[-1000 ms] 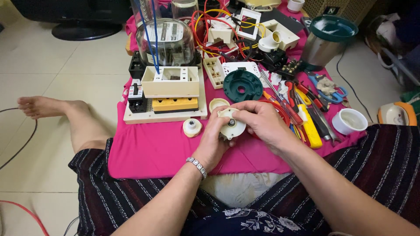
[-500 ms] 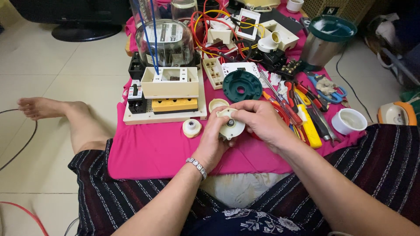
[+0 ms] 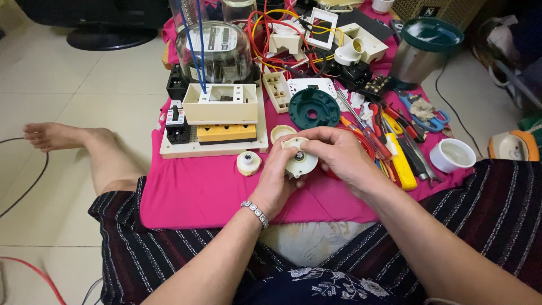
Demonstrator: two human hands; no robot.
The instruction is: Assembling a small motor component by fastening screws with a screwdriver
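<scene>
While both hands are working over the pink cloth (image 3: pixel 192 192), I am logging the state of things. Item in hand: small round cream part (image 3: pixel 301 162) with a metal hub at its centre, being held just above the cloth. Left hand (image 3: pixel 278 182): fingers curling under it, thumb pressing its rim. Right hand (image 3: pixel 337 155): fingers pinching its upper edge. Judging progress: assembly looks part-way, since matching pieces are lying loose, namely a cream knob (image 3: pixel 248 162) just left of the hands, a cream ring (image 3: pixel 282 133) behind them and a green disc (image 3: pixel 314 108) further back. Screwdrivers (image 3: pixel 389 149) are lying unused at right. Whether the part is closed up, I cannot tell.
</scene>
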